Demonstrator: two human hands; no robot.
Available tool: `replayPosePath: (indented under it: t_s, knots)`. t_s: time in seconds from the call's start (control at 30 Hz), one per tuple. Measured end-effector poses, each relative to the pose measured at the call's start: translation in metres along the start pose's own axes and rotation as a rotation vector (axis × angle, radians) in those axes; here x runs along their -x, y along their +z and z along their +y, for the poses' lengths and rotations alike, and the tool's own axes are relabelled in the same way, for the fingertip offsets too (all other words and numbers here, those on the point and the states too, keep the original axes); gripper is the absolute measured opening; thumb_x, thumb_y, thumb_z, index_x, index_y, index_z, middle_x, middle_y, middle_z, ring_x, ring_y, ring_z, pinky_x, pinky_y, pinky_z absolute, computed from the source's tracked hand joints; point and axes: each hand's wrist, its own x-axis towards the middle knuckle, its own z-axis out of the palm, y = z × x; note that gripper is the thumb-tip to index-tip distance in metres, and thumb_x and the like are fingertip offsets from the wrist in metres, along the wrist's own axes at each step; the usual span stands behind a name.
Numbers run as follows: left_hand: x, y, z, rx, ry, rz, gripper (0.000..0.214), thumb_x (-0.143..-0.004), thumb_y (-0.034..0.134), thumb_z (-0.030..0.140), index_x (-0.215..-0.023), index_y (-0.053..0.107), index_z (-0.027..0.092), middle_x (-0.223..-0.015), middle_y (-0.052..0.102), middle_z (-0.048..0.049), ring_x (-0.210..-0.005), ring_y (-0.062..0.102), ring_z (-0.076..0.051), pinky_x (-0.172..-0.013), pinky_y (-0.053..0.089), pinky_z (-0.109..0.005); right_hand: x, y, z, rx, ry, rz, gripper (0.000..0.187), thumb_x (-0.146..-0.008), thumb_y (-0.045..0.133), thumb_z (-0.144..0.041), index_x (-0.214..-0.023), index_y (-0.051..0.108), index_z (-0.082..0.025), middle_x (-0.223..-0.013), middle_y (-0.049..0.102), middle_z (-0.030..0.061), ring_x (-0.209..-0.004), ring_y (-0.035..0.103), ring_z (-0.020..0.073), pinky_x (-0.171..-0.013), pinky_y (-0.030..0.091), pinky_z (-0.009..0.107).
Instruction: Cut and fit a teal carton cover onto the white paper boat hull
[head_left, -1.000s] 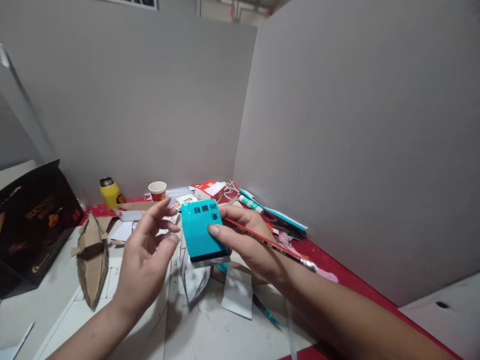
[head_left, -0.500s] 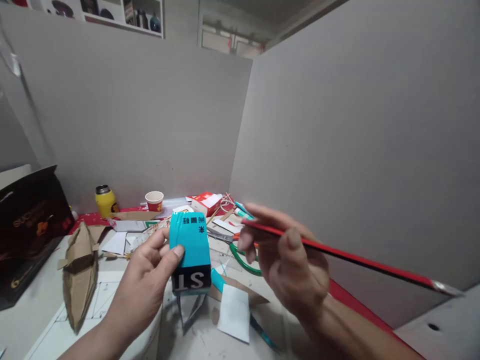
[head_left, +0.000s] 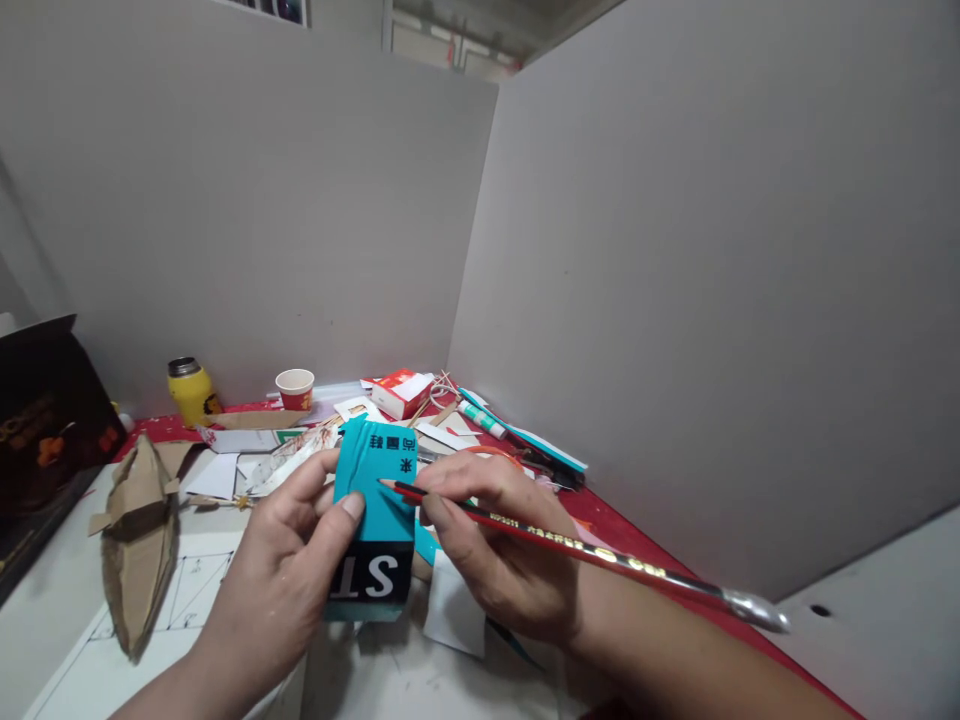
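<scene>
The left hand [head_left: 289, 550] is pinching a blue card [head_left: 384, 514], the right hand [head_left: 499, 545] is gripping a pencil [head_left: 600, 554], fingers closed

The left hand [head_left: 289, 565] holds a blue card [head_left: 386, 520]; the right hand [head_left: 502, 545] grips a pencil [head_left: 559, 533], its tip at or just over the card. A boat [head_left: 139, 555] lies left; a bottle [head_left: 190, 395] and cup [head_left: 295, 392] stand far left.

Lettered teal and black card [head_left: 384, 522], folded, tilted, red-black pencil [head_left: 600, 552] slanting, tip at teal face
</scene>
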Motion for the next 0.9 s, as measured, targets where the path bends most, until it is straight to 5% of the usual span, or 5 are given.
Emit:
replayPosePath:
  t_s: [0.6, 0.9]
  knots:
    - [0.0012, 0.0021, -0.0035, 0.04, -0.021, -0.038, 0.043, -0.088, 0.063, 0.037, -0.129, 0.055, 0.028, -0.098, 0.075, -0.0043, -0.077, 0.073, -0.02, -0.067, 0.059, -0.029, 0.0, -0.0008, -0.0003, 0.091, 0.009, -0.073, 0.009, -0.091, 0.056, -0.017, -0.094, 0.057, -0.026, -0.081, 0.068, 0.0008, -0.072, 0.066, 0.0152, -0.064, 0.057, 0.03]
    - [0.0034, 0.002, -0.0036, 0.025, -0.01, -0.011, 0.041, -0.087, 0.064, 0.039, -0.126, 0.058, 0.028, -0.096, 0.076, -0.0033, -0.074, 0.073, -0.02, -0.058, 0.059, -0.026, -0.0012, 0.0009, 0.0013, 0.035, 0.0, -0.046, 0.012, -0.089, 0.056, -0.012, -0.092, 0.057, -0.023, -0.077, 0.065, -0.0003, -0.069, 0.062, 0.0134, -0.063, 0.055, 0.028]
